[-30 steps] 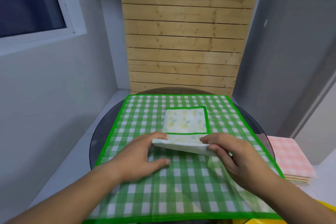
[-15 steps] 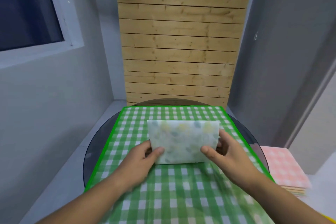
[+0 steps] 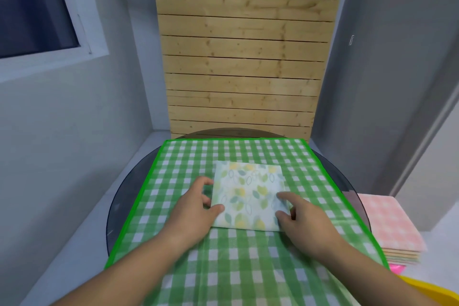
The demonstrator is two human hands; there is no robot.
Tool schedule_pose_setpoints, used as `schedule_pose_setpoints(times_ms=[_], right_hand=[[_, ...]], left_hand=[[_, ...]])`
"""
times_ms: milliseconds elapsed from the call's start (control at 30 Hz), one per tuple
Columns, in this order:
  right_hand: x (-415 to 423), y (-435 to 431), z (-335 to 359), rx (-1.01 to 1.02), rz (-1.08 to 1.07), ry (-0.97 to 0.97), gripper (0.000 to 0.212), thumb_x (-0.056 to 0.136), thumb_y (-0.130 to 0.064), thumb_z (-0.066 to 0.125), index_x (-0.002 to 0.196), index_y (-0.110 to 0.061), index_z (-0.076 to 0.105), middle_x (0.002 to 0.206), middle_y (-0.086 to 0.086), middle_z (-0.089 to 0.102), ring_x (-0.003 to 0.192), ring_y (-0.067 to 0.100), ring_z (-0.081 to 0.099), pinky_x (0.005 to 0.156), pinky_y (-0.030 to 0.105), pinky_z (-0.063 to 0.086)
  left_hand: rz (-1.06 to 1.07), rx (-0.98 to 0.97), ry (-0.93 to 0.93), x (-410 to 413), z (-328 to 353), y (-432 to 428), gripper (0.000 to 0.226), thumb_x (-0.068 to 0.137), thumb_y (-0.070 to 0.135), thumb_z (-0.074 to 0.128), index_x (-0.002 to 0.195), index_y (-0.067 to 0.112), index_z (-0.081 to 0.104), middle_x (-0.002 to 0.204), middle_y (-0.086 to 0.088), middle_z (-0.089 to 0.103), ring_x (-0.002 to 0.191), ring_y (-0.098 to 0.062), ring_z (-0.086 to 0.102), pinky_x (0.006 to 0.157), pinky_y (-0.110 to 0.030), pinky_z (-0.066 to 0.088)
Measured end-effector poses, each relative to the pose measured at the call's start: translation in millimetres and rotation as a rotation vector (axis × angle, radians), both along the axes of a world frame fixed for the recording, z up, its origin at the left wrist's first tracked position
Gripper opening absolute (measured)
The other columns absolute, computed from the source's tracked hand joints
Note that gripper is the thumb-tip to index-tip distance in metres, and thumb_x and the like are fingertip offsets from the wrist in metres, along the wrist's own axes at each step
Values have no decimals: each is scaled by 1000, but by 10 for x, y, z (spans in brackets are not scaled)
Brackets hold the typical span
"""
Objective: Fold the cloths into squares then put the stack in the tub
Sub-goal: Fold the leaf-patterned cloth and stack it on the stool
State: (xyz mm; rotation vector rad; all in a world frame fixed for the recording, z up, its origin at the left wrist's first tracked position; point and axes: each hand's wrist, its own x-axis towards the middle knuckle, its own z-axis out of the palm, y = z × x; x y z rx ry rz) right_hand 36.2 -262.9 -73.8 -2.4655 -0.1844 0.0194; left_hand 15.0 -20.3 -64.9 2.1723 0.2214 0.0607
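Observation:
A white cloth with a lemon and leaf print (image 3: pixel 248 194) lies folded into a square on the green checked table cover (image 3: pixel 223 268). My left hand (image 3: pixel 196 208) rests at its left edge, thumb on the cloth's near-left corner and fingers spread. My right hand (image 3: pixel 300 218) presses on the near-right corner with fingertips on the cloth. A stack of folded cloths, pink checked on top (image 3: pixel 390 226), lies to the right. A yellow tub (image 3: pixel 432 290) shows only its rim at the bottom right.
The checked cover lies over a round dark glass table (image 3: pixel 119 201) set in a corner. Grey walls stand left and right, a wooden slat panel (image 3: pixel 243 57) behind. Something pink (image 3: pixel 397 267) peeks out under the cloth stack.
The near flap, held up by both hands, has been laid over onto the rest of the cloth, which now lies flat as a square. Both hands now press on its near corners.

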Motion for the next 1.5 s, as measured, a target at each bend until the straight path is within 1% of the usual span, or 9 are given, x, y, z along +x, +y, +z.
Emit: schedule_pose_setpoints(times_ms=[133, 233, 333, 433, 567, 767, 1067, 1400, 1500], right_hand=[[20, 31, 7, -101, -9, 1, 46, 96, -40, 51, 141, -33, 48, 88, -10, 66, 89, 15, 62, 78, 27, 48], [19, 42, -32, -155, -23, -10, 50, 93, -50, 51, 140, -34, 47, 104, 0, 72, 97, 21, 67, 90, 33, 51], [24, 52, -64, -233, -30, -31, 53, 91, -57, 50, 136, -29, 52, 120, -3, 68, 111, 22, 61, 96, 36, 48], [3, 86, -66, -331, -54, -35, 68, 83, -74, 45, 136, -32, 50, 130, -5, 62, 120, 22, 53, 100, 36, 43], [-123, 230, -100, -502, -149, -59, 70, 78, -84, 29, 130, -39, 44, 119, -1, 50, 115, 23, 44, 98, 38, 33], [-163, 208, -169, -511, -160, -101, 66, 83, -81, 25, 134, -43, 41, 112, 0, 42, 109, 23, 39, 94, 38, 32], [-10, -141, -108, -356, 17, -33, 51, 89, -69, 42, 139, -56, 39, 103, -11, 39, 102, 13, 34, 88, 31, 26], [83, -339, -1, -231, 192, 139, 41, 97, -41, 53, 132, -61, 43, 103, -17, 40, 107, 14, 41, 105, 40, 35], [71, -354, 81, -82, 197, 240, 44, 99, -22, 53, 126, -57, 49, 108, -9, 47, 85, 16, 59, 79, 30, 52]], left_hand=[[-22, 96, -5, -42, -11, -62, 35, 94, 33, 70, 127, 33, 62, 108, 11, 63, 95, -3, 61, 79, -15, 48], [-49, 119, 14, -66, -11, -79, 48, 93, 39, 70, 139, 30, 58, 136, 9, 59, 119, -9, 59, 105, -26, 46], [-93, 195, 69, -81, -39, -128, 67, 90, 55, 66, 150, 32, 45, 149, 7, 42, 133, -12, 47, 111, -29, 39], [-97, 340, 102, -88, -82, -260, 81, 88, 71, 53, 156, 34, 31, 142, 6, 32, 132, -14, 43, 105, -31, 42], [-48, 590, 60, -126, -166, -426, 81, 88, 80, 32, 156, 37, 24, 133, 2, 31, 128, -19, 35, 110, -36, 33], [-53, 691, 67, -125, -239, -331, 78, 89, 82, 21, 157, 44, 15, 124, 7, 29, 121, -16, 29, 103, -35, 26], [-142, 607, 190, -78, -168, 43, 67, 94, 71, 41, 154, 57, 13, 126, 11, 31, 126, -11, 29, 101, -31, 23], [-234, 557, 259, -30, -95, 147, 65, 99, 57, 46, 154, 57, 12, 124, 13, 28, 127, -9, 29, 98, -29, 20], [-248, 542, 237, -78, -46, 166, 75, 97, 57, 49, 158, 50, 4, 134, 10, 33, 134, -13, 30, 108, -32, 23]])
